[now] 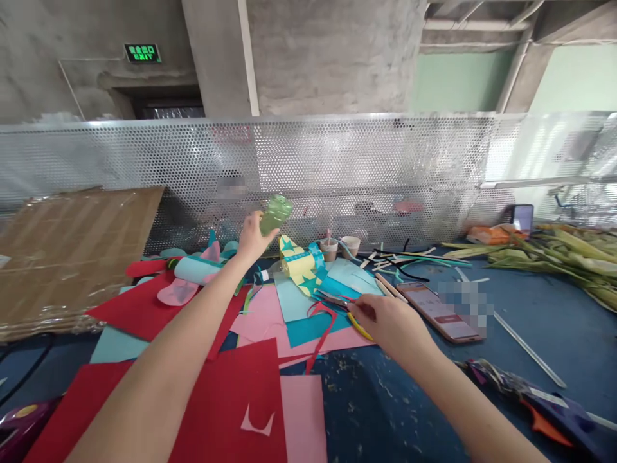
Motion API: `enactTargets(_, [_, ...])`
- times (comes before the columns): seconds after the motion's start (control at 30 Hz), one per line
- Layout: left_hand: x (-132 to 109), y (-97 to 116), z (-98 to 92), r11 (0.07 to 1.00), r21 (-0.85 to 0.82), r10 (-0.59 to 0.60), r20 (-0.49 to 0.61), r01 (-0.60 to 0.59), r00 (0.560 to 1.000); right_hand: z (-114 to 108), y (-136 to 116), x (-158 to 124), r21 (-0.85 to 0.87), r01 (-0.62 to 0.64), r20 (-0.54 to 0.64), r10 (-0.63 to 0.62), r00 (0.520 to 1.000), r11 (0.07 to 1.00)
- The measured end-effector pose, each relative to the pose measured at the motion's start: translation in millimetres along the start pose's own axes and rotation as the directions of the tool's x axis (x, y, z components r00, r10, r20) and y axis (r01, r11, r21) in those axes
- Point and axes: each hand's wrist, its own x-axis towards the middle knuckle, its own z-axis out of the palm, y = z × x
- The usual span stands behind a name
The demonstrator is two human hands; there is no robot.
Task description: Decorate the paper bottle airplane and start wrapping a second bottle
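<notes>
As colored sheets spread across a blue tabletop (385, 405), a person's left hand (255, 238) lifts a translucent green plastic piece (276, 215) before a perforated metal screen (308, 154), its fingers gripping the piece by its left side and lower edge. The right hand (393, 321), lower and nearer the middle of the tabletop, has its fingers closed around the yellow handle of a pair of scissors (341, 304), whose blades point left over the blue paper. Between the two hands, a bottle (297, 265) wrapped in pale yellow with teal stars lies on its side, its white cap (264, 275) to the left. Just behind it stand two paper cups (329, 249). A curling red strip (322, 334) lies below the scissors, while a large red sheet (231, 411) partly covers a pink sheet (303, 418) in the foreground. To the right of the right hand, a phone (438, 312) rests face up, with pale green husks (569, 257) heaped beyond. A brown cardboard panel (77, 251) leans at left, and a green exit sign (142, 53) glows on the concrete wall above.
</notes>
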Motion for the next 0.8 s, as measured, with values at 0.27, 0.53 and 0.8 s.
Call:
enactTargets(0.27, [-88, 63, -28.0, 0.884, -0.305, 0.457, 0.405, -0.355, 0.792, -4, 16, 6, 0.051, -0.086, -0.084, 0.09, 0.992, 0.995])
enactTargets(0.53, [-126, 61, -28.5, 0.917, -0.144, 0.379, 0.609, -0.373, 0.697, 13, 28, 14, 0.103, -0.026, -0.054, 0.032, 0.998, 0.994])
enactTargets(0.8, [-123, 50, -35.6, 0.917, 0.002, 0.314, 0.613, -0.399, 0.725, 29, 24, 15, 0.185, 0.133, -0.04, -0.128, 0.991, 0.974])
